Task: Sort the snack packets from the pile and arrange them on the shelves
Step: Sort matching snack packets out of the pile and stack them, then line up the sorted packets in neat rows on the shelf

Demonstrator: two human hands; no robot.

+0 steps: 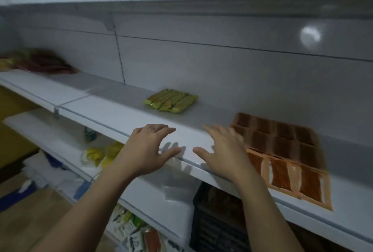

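Your left hand [149, 146] and right hand [224, 151]: fingers spread, empty. Green packets [171, 100] and brown packets [282, 151] shelved; mixed pile [38, 61] unsorted. Early stage, by my judgement.

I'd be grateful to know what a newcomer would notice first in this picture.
The left hand and right hand spread open at the front edge of the white metal shelf. Beside the right hand lies a grid of flat brown and orange snack packets; farther back sits a small row of yellow-green packets.

No text is showing clearly enough to read; the printing on the snack packets [171, 100] is staying blurred.
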